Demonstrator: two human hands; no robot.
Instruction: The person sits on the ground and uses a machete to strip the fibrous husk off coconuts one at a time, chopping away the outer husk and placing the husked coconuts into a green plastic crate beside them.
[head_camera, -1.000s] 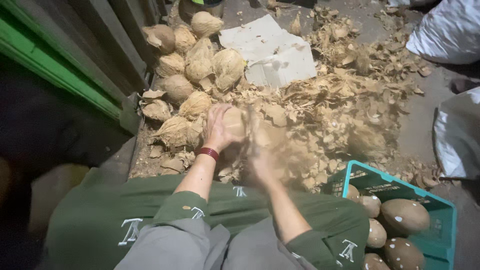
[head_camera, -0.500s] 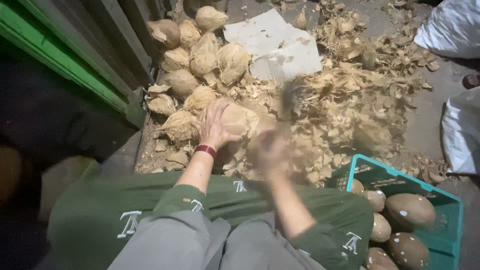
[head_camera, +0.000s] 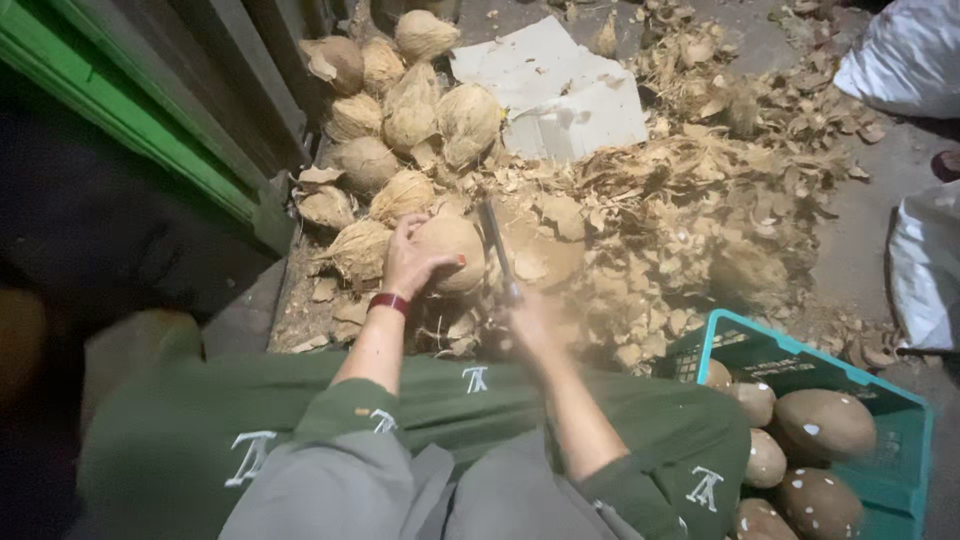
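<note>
Two hands, left hand (head_camera: 412, 262) steadying coconut (head_camera: 455, 252), right hand (head_camera: 530, 318) gripping blade (head_camera: 497, 250) pointing away, near-upright.

coconuts (head_camera: 410, 120) left, crate (head_camera: 890, 420) right of husks (head_camera: 680, 230)

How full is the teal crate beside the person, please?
Partly full. The crate holds several smooth brown peeled coconuts, below its rim; its lower part runs out of frame.

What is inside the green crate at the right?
The green crate holds several smooth brown peeled coconuts. Whatever lies beneath them, and the crate's floor, is covered.
</note>
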